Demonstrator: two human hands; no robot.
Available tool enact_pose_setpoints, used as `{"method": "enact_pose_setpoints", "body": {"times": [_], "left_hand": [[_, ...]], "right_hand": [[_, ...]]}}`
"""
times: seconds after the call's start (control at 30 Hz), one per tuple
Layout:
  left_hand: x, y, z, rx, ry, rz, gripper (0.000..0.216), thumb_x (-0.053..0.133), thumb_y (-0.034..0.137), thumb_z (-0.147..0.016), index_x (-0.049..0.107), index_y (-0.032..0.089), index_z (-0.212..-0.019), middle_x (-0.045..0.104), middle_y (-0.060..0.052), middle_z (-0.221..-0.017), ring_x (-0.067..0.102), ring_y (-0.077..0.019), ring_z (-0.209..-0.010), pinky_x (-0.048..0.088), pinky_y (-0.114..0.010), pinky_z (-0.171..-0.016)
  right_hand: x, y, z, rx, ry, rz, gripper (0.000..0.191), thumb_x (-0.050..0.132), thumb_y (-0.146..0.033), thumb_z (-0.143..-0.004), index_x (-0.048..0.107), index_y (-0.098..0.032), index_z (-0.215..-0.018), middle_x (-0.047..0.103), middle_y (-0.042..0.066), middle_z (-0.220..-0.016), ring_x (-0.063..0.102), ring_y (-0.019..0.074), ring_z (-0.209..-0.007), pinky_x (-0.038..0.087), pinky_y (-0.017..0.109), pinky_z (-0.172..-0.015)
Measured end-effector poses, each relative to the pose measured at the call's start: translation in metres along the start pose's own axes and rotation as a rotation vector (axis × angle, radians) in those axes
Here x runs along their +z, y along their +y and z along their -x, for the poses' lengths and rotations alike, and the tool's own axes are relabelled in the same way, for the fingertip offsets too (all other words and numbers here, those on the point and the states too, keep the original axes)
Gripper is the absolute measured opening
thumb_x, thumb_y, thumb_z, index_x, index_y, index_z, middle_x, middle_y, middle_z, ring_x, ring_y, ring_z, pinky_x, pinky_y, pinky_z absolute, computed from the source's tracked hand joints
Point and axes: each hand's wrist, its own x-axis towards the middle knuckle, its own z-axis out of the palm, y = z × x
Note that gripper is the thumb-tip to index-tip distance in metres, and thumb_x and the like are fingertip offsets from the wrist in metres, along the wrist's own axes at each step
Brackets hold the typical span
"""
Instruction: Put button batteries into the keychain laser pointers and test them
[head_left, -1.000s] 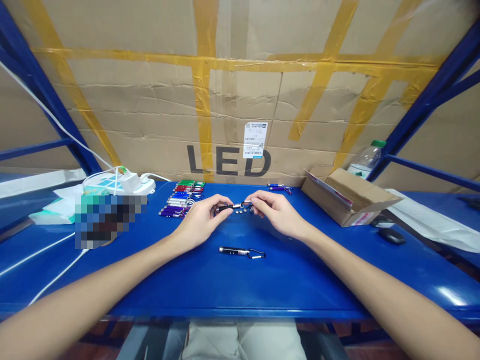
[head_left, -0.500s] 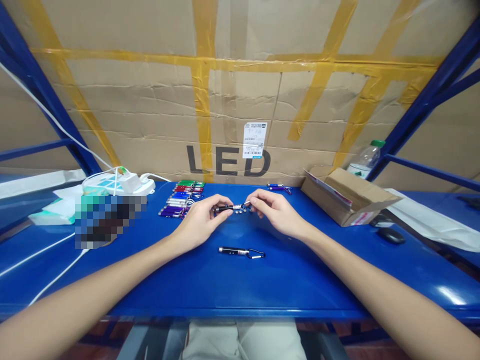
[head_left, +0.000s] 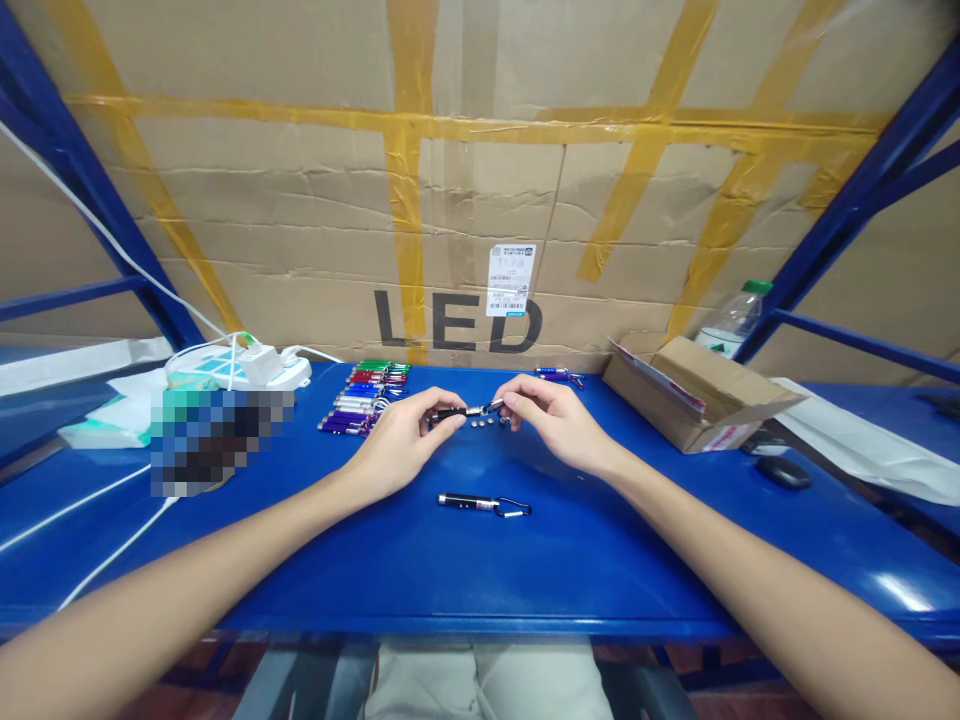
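My left hand (head_left: pixel 401 440) pinches a small black keychain flashlight (head_left: pixel 452 412) by its barrel, just above the blue table (head_left: pixel 480 560). My right hand (head_left: pixel 551 420) pinches the silver end of that same flashlight, fingers closed. Several tiny silver button cells (head_left: pixel 487 423) lie on the table under the hands. A second black flashlight (head_left: pixel 480 503) with a clip lies nearer to me, untouched.
A row of coloured flashlights (head_left: pixel 365 397) lies at the back left, and two more (head_left: pixel 559 376) at the back centre. An open cardboard box (head_left: pixel 694 392) and a plastic bottle (head_left: pixel 731 318) stand right. A power strip (head_left: pixel 251 368) with white cables sits left.
Both hands have stayed in place on the flashlight; my right fingers have shifted slightly at its silver end.
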Motion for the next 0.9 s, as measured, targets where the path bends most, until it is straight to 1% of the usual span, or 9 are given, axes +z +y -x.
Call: {"method": "enact_pose_setpoints", "body": {"times": [0.17, 0.3, 0.53, 0.73, 0.8, 0.9], "left_hand": [[0.000, -0.001, 0.000, 0.002, 0.002, -0.003, 0.029, 0.063, 0.045, -0.103, 0.074, 0.022, -0.115, 0.079, -0.005, -0.111, 0.072, -0.0231, -0.093, 0.053, -0.031, -0.075], [0.000, -0.002, 0.000, 0.008, 0.006, -0.003, 0.028, 0.064, 0.045, -0.103, 0.074, 0.023, -0.115, 0.079, -0.005, -0.111, 0.072, -0.0228, -0.093, 0.053, -0.031, -0.075], [0.001, -0.001, 0.000, 0.011, 0.008, 0.003, 0.026, 0.064, 0.043, -0.102, 0.074, 0.022, -0.115, 0.079, -0.005, -0.111, 0.071, -0.0221, -0.091, 0.052, -0.031, -0.074], [0.000, 0.001, 0.000, 0.006, -0.010, 0.001, 0.025, 0.065, 0.042, -0.102, 0.075, 0.023, -0.114, 0.079, -0.004, -0.110, 0.071, -0.0216, -0.090, 0.051, -0.030, -0.072], [0.000, 0.002, 0.000, 0.006, -0.025, 0.000, 0.024, 0.065, 0.042, -0.102, 0.075, 0.023, -0.113, 0.079, -0.003, -0.108, 0.070, -0.0212, -0.088, 0.051, -0.030, -0.072], [0.000, 0.002, 0.000, 0.011, -0.066, -0.011, 0.023, 0.065, 0.040, -0.102, 0.075, 0.023, -0.113, 0.079, -0.003, -0.106, 0.068, -0.0199, -0.085, 0.050, -0.030, -0.071]], "right_hand": [[-0.001, 0.005, -0.001, 0.000, 0.011, -0.011, 0.034, 0.068, -0.053, -0.100, 0.075, -0.020, -0.104, 0.072, 0.004, -0.090, 0.066, 0.0188, -0.080, 0.056, 0.034, -0.077], [0.000, 0.006, 0.000, 0.007, 0.011, -0.013, 0.035, 0.068, -0.054, -0.099, 0.075, -0.020, -0.105, 0.074, 0.005, -0.092, 0.067, 0.0196, -0.080, 0.058, 0.036, -0.078], [0.000, 0.000, 0.000, 0.000, -0.004, -0.007, 0.027, 0.068, -0.045, -0.100, 0.076, -0.020, -0.099, 0.073, 0.003, -0.088, 0.065, 0.0177, -0.077, 0.056, 0.033, -0.076], [-0.003, 0.001, -0.001, 0.011, 0.002, 0.052, 0.027, 0.066, -0.043, -0.099, 0.076, -0.019, -0.092, 0.071, 0.003, -0.084, 0.061, 0.0172, -0.074, 0.052, 0.032, -0.073], [-0.005, 0.001, -0.001, 0.024, -0.013, 0.080, 0.028, 0.065, -0.044, -0.099, 0.075, -0.019, -0.091, 0.071, 0.003, -0.083, 0.060, 0.0171, -0.074, 0.050, 0.031, -0.072], [-0.010, 0.001, 0.000, 0.070, -0.078, 0.130, 0.031, 0.063, -0.045, -0.101, 0.075, -0.018, -0.092, 0.070, 0.003, -0.084, 0.058, 0.0166, -0.073, 0.048, 0.030, -0.069]]}}
